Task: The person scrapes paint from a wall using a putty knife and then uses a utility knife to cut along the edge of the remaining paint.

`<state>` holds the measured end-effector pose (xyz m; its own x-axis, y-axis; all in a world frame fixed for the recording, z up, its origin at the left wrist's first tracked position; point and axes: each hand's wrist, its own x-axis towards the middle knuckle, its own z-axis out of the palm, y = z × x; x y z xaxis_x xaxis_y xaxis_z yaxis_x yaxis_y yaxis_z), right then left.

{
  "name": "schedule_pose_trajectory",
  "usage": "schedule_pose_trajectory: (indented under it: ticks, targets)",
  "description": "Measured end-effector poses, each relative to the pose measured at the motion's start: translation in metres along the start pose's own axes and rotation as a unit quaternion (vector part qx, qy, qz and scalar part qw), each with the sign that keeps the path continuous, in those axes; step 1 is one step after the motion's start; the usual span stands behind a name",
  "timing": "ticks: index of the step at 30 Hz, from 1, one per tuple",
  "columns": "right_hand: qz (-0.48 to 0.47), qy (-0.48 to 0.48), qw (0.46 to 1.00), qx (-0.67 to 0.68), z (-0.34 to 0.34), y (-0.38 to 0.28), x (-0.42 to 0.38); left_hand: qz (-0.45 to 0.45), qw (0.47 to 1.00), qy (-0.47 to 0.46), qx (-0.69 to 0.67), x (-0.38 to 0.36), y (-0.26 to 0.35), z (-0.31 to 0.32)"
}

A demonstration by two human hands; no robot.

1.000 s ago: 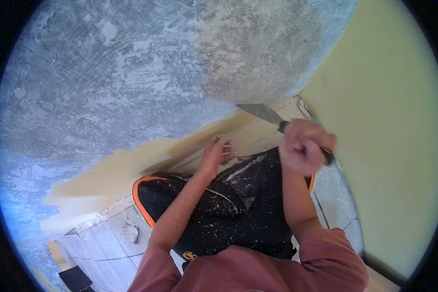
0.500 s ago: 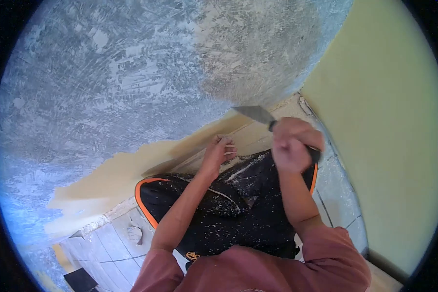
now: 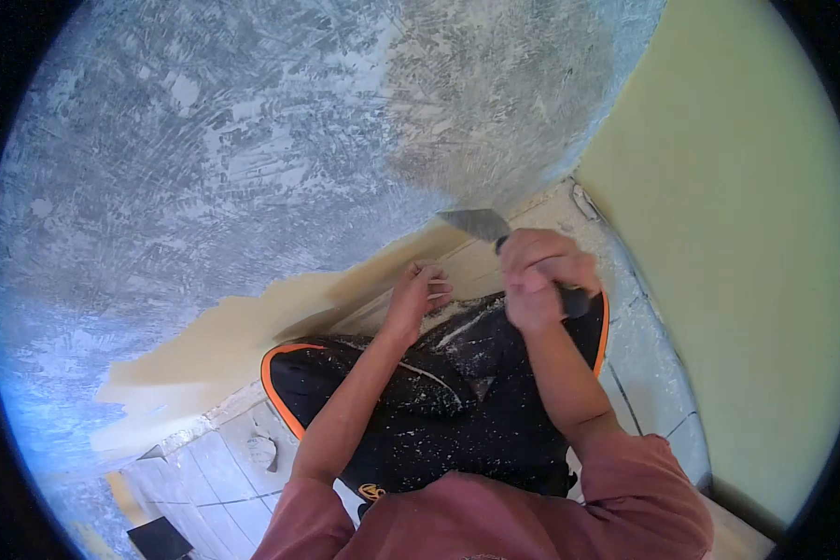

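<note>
My right hand (image 3: 543, 278) is wrapped round the black handle (image 3: 574, 301) of a putty knife. Its flat metal blade (image 3: 476, 224) points left, with the tip at the lower edge of the mottled blue-grey coating on the wall (image 3: 280, 140); whether it touches is hard to tell. Below that ragged edge shows a bare cream strip of wall (image 3: 243, 327). Close to this strip, my left hand (image 3: 420, 297) is held with loosely bent fingers, some gaps between them, and nothing visible in it. White flakes are scattered over my black trousers (image 3: 476, 429).
A plain yellow-green wall (image 3: 747, 233) rises on the right and meets the coated wall in a corner. Pale floor tiles (image 3: 229, 467) carry dust and a loose white chip (image 3: 263, 453). A dark square piece (image 3: 159, 539) lies at the lower left. Debris lines the wall's foot.
My right hand has moved slightly left and down with the putty knife, its blade shifting a little left along the coating's edge. My left hand has barely moved.
</note>
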<state>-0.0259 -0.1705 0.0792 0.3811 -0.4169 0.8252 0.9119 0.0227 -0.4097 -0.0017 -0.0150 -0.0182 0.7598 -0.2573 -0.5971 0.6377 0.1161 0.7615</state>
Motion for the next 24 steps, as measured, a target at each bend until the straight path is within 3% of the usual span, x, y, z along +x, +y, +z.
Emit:
schedule_pose_trajectory:
  ticks: [1,3,4,9,11,12,15,19,20,23,24]
  targets:
    - [0.001,0.005,1.000,0.002,-0.003,-0.007,0.003,0.002,1.000,0.006,0.004,-0.001,-0.001,-0.002]
    - [-0.003,0.072,0.988,0.136,-0.003,-0.024,0.014,0.006,1.000,0.005,0.001,-0.005,0.003,-0.006]
    - [0.060,0.063,0.996,-0.037,-0.003,-0.020,0.006,0.008,1.000,-0.001,-0.011,-0.006,0.002,-0.004]
    - [0.038,0.042,0.998,-0.014,-0.007,-0.005,-0.003,0.000,1.000,-0.013,-0.004,-0.001,-0.002,-0.003]
    - [0.048,0.043,0.991,0.114,-0.009,-0.025,0.016,0.003,1.000,-0.005,-0.010,-0.002,0.001,-0.006]
    - [0.053,0.052,0.997,0.000,-0.004,-0.019,0.006,0.000,1.000,-0.005,-0.010,-0.005,0.003,-0.005]
    - [0.010,0.005,1.000,-0.017,0.001,0.002,-0.002,-0.005,1.000,-0.015,-0.008,0.000,-0.002,0.000]
    - [0.005,0.047,0.991,0.127,-0.013,-0.021,0.019,-0.013,1.000,0.003,-0.001,-0.005,0.002,-0.001]
    - [0.004,0.046,0.999,-0.017,-0.009,-0.009,0.003,-0.012,1.000,0.003,-0.007,-0.005,0.002,0.000]
    - [0.026,-0.010,0.998,-0.053,-0.001,0.006,-0.008,-0.010,1.000,-0.007,-0.005,-0.002,0.002,0.002]
    - [0.007,0.023,1.000,-0.016,-0.003,0.003,-0.005,-0.011,1.000,-0.006,0.001,0.000,0.000,0.002]
